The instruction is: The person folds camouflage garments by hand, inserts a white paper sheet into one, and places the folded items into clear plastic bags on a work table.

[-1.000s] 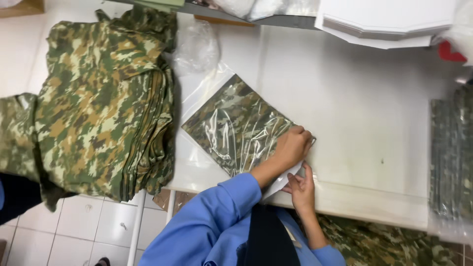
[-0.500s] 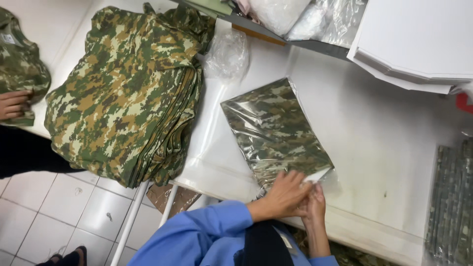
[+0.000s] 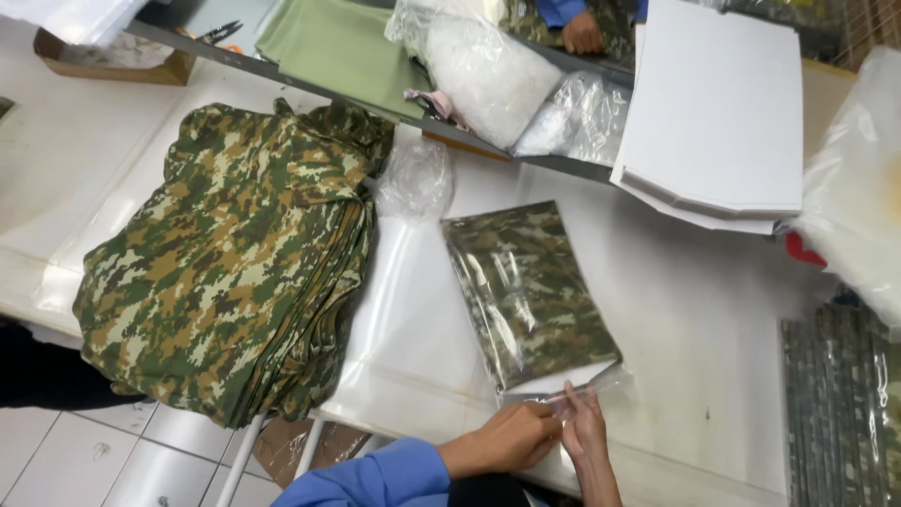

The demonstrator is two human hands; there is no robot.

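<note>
I have the clear bag (image 3: 528, 296) with a folded camouflage garment inside lying flat on the white table (image 3: 713, 329), just ahead of my hands. My left hand (image 3: 507, 439) and right hand (image 3: 586, 428) both pinch its open flap at the near end. A tall stack of camouflage cloth (image 3: 230, 268) sits left of my left hand, white card sheets (image 3: 718, 113) far ahead to the right.

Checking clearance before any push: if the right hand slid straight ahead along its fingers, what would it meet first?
The right hand points up the table; first comes the bag flap it already pinches, then the bagged camouflage garment just beyond. Depth looks flat, so likely contact at once.
</note>
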